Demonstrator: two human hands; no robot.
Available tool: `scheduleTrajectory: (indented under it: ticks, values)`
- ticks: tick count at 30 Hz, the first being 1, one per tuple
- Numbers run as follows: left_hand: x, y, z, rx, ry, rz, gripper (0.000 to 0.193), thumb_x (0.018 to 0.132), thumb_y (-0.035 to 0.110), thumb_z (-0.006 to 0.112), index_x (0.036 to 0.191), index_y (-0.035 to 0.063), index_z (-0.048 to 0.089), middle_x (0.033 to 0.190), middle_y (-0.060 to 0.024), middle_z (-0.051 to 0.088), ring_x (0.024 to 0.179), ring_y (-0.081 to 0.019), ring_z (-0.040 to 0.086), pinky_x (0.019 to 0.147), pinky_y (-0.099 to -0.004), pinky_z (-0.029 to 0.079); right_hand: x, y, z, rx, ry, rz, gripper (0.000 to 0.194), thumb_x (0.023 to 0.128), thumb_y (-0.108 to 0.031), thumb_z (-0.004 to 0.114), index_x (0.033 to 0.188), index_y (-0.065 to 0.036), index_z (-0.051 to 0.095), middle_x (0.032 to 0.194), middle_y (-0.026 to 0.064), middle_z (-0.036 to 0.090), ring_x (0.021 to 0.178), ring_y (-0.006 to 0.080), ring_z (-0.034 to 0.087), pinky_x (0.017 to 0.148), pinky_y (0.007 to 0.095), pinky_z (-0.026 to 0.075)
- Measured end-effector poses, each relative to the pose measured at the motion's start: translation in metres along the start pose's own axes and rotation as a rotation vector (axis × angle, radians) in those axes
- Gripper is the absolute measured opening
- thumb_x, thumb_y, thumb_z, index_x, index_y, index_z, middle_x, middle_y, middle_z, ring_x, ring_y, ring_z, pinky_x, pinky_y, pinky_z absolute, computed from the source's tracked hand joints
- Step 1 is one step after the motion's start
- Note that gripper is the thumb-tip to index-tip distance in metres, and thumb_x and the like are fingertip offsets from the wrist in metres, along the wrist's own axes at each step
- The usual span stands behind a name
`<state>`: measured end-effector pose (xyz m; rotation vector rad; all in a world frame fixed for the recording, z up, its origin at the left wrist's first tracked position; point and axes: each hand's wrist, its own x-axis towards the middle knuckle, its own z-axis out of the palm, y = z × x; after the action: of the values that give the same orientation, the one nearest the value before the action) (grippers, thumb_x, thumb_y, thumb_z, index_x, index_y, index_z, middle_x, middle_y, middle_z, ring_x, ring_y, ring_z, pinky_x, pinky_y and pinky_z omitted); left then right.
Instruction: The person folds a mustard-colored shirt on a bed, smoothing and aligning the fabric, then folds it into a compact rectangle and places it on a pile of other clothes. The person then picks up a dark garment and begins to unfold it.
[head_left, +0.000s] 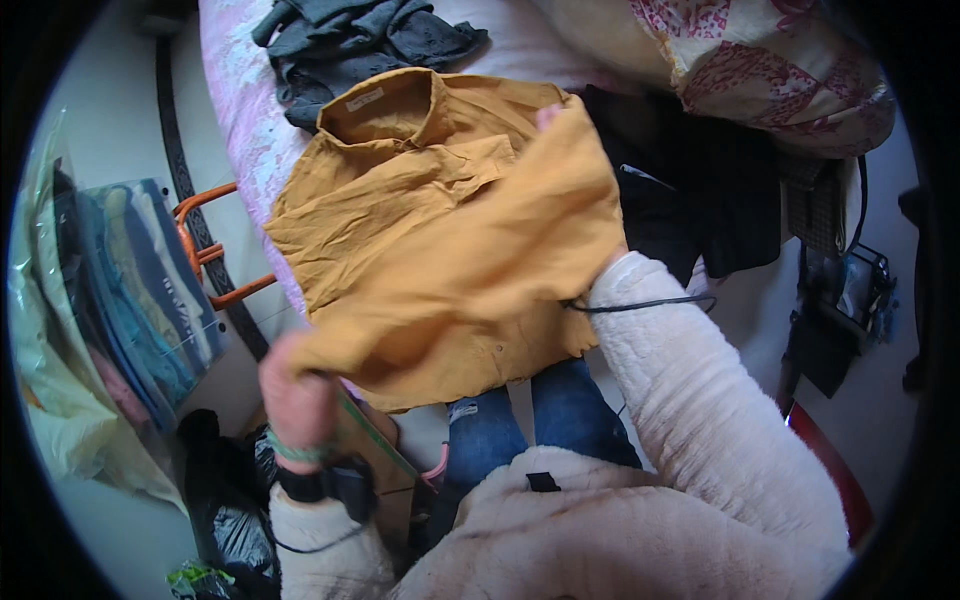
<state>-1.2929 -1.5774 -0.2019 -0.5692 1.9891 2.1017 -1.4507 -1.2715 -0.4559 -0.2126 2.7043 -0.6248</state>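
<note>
A mustard-yellow collared shirt (450, 277) lies partly on the bed's edge and hangs towards my jeans, its collar facing away from me. My left hand (300, 397), blurred, grips the shirt's lower left part, with a green band and a black strap at the wrist. Most of my right hand (551, 116) is covered by the shirt's right side; only fingertips show near the shoulder, and part of the wrist by the fluffy cuff. Its grip is hidden under the cloth. Dark grey clothing (360, 45) lies behind the collar.
Black clothing (705, 180) and a patterned red-and-cream fabric bundle (765, 82) lie on the right. To the left stand an orange metal frame (202, 247) and packed textiles in clear plastic (150, 292). Black plastic bags (240, 532) lie at lower left. A thin black cable (637, 306) crosses my right sleeve.
</note>
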Motion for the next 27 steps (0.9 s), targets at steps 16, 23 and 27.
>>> scheduleTrajectory:
  ticks: [16,23,27]
  values:
    - [0.097,-0.191,-0.118,-0.400,0.273,0.009,0.028,0.093,0.007,0.050,0.121,0.0054,0.053,0.114,-0.0072,0.058,0.103,-0.0192,0.058,0.087,-0.0326,0.049,-0.068,-0.004,0.029,-0.155,-0.210,-0.052,0.049,0.091,-0.038,0.037,0.130,-0.011,0.049,0.137,0.0116,0.046,0.126,0.0296,0.042,0.107,0.0390,0.030]
    - [0.106,-0.201,-0.133,-0.216,0.459,-0.572,0.035,0.089,0.017,0.060,0.120,0.0063,0.047,0.099,-0.0058,0.060,0.078,-0.0160,0.059,0.066,-0.0279,0.053,-0.103,-0.026,0.022,-0.383,-0.499,-0.163,0.043,0.082,-0.023,0.060,0.120,-0.005,0.053,0.117,0.0194,0.056,0.110,0.0361,0.052,0.096,0.0436,0.040]
    - [0.102,-0.224,-0.119,-0.131,0.454,-0.546,0.043,0.084,0.013,0.065,0.121,0.0044,0.045,0.096,-0.0054,0.059,0.075,-0.0145,0.057,0.063,-0.0256,0.051,-0.129,-0.035,0.006,-0.094,-0.078,-0.597,0.050,0.074,-0.002,0.062,0.123,-0.002,0.050,0.122,0.0177,0.052,0.113,0.0352,0.051,0.097,0.0431,0.040]
